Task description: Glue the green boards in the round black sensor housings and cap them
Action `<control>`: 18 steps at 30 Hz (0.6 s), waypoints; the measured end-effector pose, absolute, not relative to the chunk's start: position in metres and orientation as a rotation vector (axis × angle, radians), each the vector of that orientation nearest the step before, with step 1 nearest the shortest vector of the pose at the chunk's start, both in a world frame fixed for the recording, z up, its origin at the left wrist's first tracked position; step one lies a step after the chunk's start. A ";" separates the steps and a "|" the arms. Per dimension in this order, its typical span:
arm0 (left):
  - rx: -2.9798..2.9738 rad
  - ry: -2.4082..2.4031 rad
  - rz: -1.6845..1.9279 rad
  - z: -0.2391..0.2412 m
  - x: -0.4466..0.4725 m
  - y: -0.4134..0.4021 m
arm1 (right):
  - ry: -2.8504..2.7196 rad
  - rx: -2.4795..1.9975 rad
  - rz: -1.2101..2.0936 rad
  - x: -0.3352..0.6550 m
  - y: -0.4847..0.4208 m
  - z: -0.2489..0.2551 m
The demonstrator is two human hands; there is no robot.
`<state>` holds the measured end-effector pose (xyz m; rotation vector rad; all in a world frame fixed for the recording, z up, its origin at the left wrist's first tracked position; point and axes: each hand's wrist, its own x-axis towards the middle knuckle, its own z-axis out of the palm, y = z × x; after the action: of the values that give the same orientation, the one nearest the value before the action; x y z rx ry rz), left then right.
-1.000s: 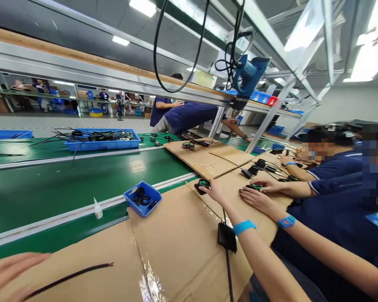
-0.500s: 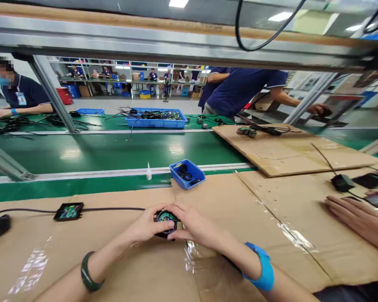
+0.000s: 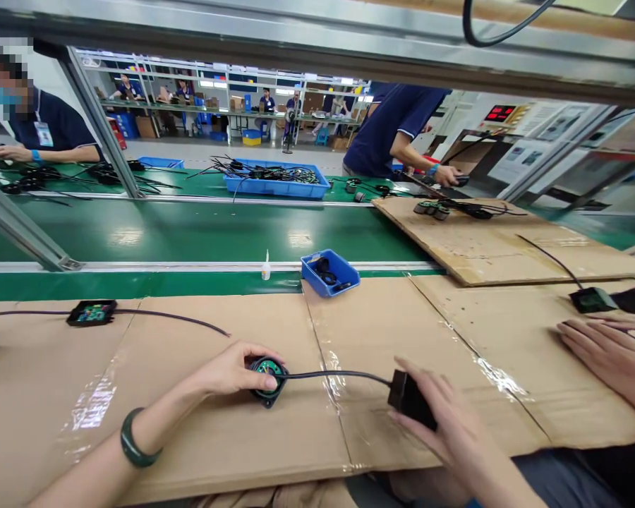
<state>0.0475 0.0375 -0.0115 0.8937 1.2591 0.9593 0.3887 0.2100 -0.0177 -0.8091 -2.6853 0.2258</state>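
My left hand grips a round black housing with a green circuit board inside, its thumb pressed on the near rim. A black cable runs from this housing across the cardboard to a black rectangular box. Around that box my right hand is closed, fingers on its far side and thumb on its near side. To the left lies an open black case with a green board in it. Its cable's loose end stops just short of my left hand.
A blue bin with black round parts stands beyond my hands, beside a small white bottle. Another person's hand rests on the cardboard at right. A raised cardboard sheet holds cables. Metal frame bars cross overhead.
My right hand has left the round housing, moved right and taken hold of the black box. My left hand stays on the housing. The view has shifted slightly.
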 end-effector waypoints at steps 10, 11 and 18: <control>0.982 1.313 0.852 -0.012 0.030 0.033 | -2.821 -0.727 0.405 0.280 0.247 -0.023; 0.987 1.333 0.865 -0.012 0.028 0.033 | -2.796 -0.676 0.536 0.264 0.245 -0.023; 0.910 1.375 0.910 -0.011 0.025 0.032 | -2.504 -0.787 1.088 0.103 0.258 -0.035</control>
<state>0.0253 0.0323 -0.0106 0.9096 1.3746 0.9102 0.1028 0.2580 -0.0349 -0.7870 -2.5044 1.0884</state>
